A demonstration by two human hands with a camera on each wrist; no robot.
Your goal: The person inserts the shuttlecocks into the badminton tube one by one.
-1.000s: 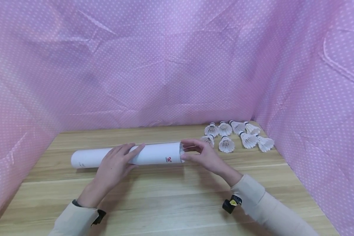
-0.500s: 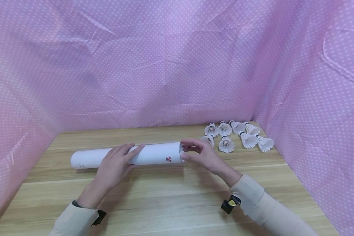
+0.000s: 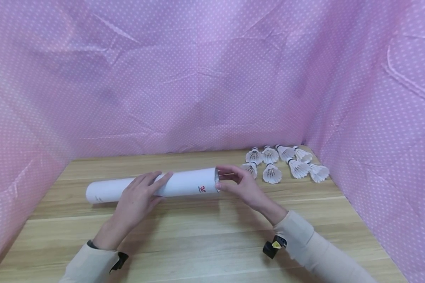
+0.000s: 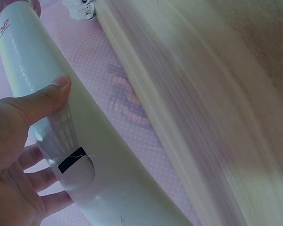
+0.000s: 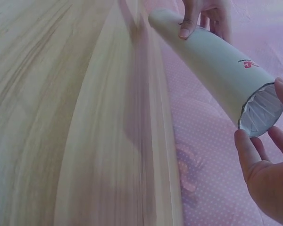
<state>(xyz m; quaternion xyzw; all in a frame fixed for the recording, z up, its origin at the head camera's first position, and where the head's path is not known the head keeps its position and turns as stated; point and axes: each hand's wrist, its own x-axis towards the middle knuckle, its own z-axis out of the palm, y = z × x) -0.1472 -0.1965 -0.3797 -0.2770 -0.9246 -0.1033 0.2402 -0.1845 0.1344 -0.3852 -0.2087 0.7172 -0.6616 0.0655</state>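
Observation:
A long white shuttlecock tube (image 3: 187, 183) with a red logo lies crosswise above the tabletop, its mouth to the right. My left hand (image 3: 136, 200) grips its middle, thumb on one side and fingers round the other in the left wrist view. Under that thumb, a shuttlecock shape with a black band (image 4: 71, 160) shows on the tube's side. At the mouth, my right hand (image 3: 244, 186) holds the rim between thumb and fingers. The right wrist view shows white feathers of a shuttlecock (image 5: 262, 113) inside the mouth; its cork is hidden.
Several white feather shuttlecocks (image 3: 272, 173) lie in two rows at the table's back right corner, just beyond my right hand. Pink dotted cloth (image 3: 198, 78) walls the wooden table (image 3: 198, 243) at the back and sides.
The tube's right end has risen slightly. My right hand has shifted a little left with its thumb at the rim, and the feather edge that showed at the mouth has gone inside.

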